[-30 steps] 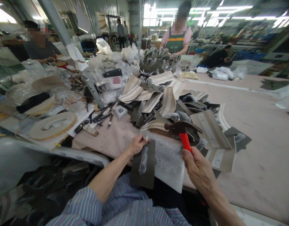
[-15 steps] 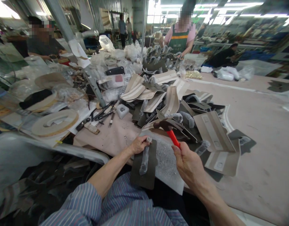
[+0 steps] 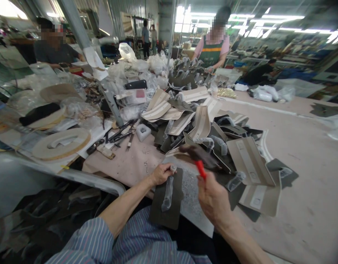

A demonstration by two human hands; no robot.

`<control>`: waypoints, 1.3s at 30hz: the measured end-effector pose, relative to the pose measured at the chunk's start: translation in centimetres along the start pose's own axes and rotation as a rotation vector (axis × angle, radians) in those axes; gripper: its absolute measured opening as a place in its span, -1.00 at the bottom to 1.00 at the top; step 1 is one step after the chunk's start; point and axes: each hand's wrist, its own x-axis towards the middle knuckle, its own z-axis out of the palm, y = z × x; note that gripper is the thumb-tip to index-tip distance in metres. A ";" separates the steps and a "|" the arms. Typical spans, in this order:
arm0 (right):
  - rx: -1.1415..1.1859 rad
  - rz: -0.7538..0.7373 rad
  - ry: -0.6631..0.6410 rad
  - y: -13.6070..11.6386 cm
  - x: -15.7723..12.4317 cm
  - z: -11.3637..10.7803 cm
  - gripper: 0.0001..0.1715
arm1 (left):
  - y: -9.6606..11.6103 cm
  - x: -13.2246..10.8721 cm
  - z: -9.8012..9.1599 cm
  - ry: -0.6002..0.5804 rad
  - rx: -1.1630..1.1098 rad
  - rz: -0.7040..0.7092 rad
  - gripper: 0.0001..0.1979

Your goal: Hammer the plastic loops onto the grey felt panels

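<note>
My right hand (image 3: 214,196) is closed around the red handle of a hammer (image 3: 201,169), whose dark head is smeared by motion. My left hand (image 3: 161,173) pinches a short metal setting tool (image 3: 173,168) with a round top, held upright at the upper end of a dark flat panel (image 3: 176,203). A strap in clear plastic (image 3: 167,196) runs along that panel. Beneath the panel's right side lies a worn grey board (image 3: 195,211). The hammer head is up and to the right of the tool, apart from it. The tool's lower end is hidden by my fingers.
A heap of panels (image 3: 203,119) with wrapped straps rises just ahead. To the left are pliers and other hand tools (image 3: 120,134), a small white box (image 3: 143,132), a tape roll (image 3: 61,143) and a slanted metal post (image 3: 108,97). A co-worker (image 3: 213,51) stands across the table.
The right hand and hammer have shifted slightly left, and the hammer is now blurred. The left hand keeps its hold on the setting tool. The view has tilted a little.
</note>
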 end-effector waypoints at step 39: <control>-0.296 -0.472 -0.325 -5.3 -2.9 9.0 -0.81 | 5.2 -0.1 -2.6 0.573 -0.485 -0.038 -0.72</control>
